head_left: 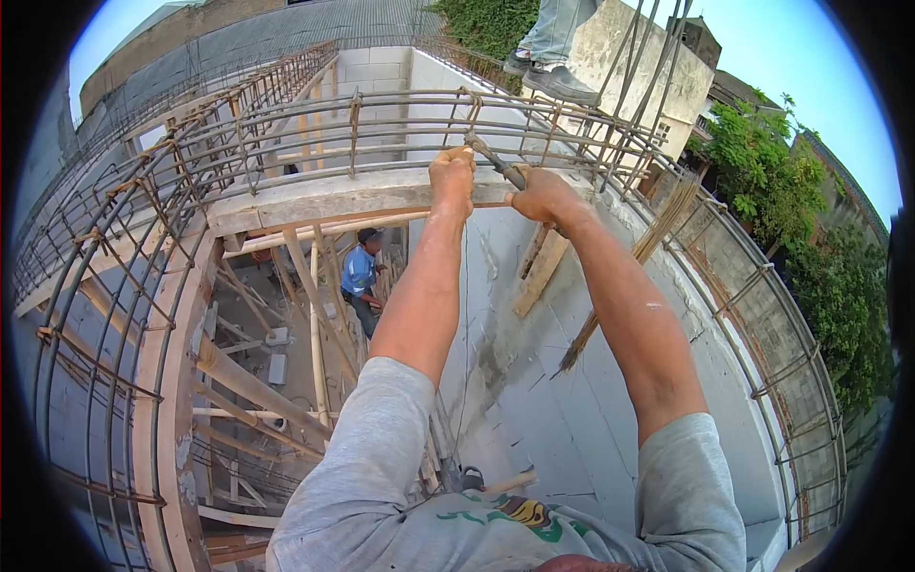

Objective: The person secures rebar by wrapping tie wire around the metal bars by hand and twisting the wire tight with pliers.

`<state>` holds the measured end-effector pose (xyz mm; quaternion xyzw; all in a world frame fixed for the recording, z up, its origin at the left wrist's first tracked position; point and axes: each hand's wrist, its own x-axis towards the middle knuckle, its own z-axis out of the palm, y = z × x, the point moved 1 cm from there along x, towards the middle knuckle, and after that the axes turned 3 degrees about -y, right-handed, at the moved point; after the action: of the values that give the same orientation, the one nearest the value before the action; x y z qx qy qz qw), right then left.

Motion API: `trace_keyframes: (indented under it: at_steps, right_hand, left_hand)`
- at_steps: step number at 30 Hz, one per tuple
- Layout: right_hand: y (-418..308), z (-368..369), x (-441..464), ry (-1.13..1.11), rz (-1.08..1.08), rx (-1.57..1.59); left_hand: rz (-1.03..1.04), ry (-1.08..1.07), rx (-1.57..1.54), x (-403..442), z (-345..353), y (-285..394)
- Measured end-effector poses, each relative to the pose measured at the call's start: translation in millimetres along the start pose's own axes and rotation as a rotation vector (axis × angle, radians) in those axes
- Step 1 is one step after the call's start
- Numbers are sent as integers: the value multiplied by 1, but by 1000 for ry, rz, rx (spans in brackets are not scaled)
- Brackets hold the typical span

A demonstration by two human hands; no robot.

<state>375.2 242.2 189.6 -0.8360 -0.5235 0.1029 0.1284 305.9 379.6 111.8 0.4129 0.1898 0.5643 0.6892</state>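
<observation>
My right hand (553,198) is closed around the handles of a pair of pincers (502,167), whose head points up and left at the rebar cage (410,110). Just left of the pincers' head, my left hand (453,181) is closed with its thumb up, close against the lower bars. What its fingers grip is hidden. A thin dark line, perhaps a wire, runs down below that hand. The cage is made of long rusty bars with tied stirrups and lies above a timber formwork beam (324,203).
A person in a blue shirt (360,272) stands far below among timber props (316,324). Above, another person's shoes (562,84) rest at the cage beside upright bars (640,71). A pale block wall (534,381) drops away below me. More rebar cage (105,257) runs along the left.
</observation>
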Motion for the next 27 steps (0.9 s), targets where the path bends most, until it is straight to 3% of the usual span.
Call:
trace_keyframes:
  at_steps: [2, 6, 9, 12, 14, 18, 19, 22, 25, 26, 27]
  right_hand:
    - [-5, -1, -5, -31, 31, 43]
    - [-1, 7, 2, 123, -86, -160]
    - [-2, 4, -2, -149, 26, 257]
    - [13, 28, 9, -273, -49, 739]
    - [21, 41, 13, -365, -100, 987]
    - [31, 51, 16, -441, -224, 1114]
    - [34, 52, 19, -434, -228, 1100]
    - [42, 56, 27, -396, -204, 1062]
    - [35, 55, 9, -128, -16, 513]
    - [30, 55, 0, -143, 0, 345]
    - [33, 70, -6, 62, -36, 209]
  left_hand:
    - [-1, -10, 14, 1, -3, 1]
    - [-21, -45, 18, -1, -6, 3]
    - [-21, -75, 79, 1, -14, 7]
    - [-64, -38, 300, -4, -18, 8]
    - [-171, -259, 181, 3, -23, -2]
    - [-273, -633, 105, 12, -19, -12]
    - [-260, -678, 128, 3, -11, -8]
    - [-241, -681, -325, 0, 6, -16]
    - [-203, -556, -364, 5, 10, -33]
    - [-196, -508, -347, 3, 10, -34]
    - [-202, -449, -306, -1, 11, -31]
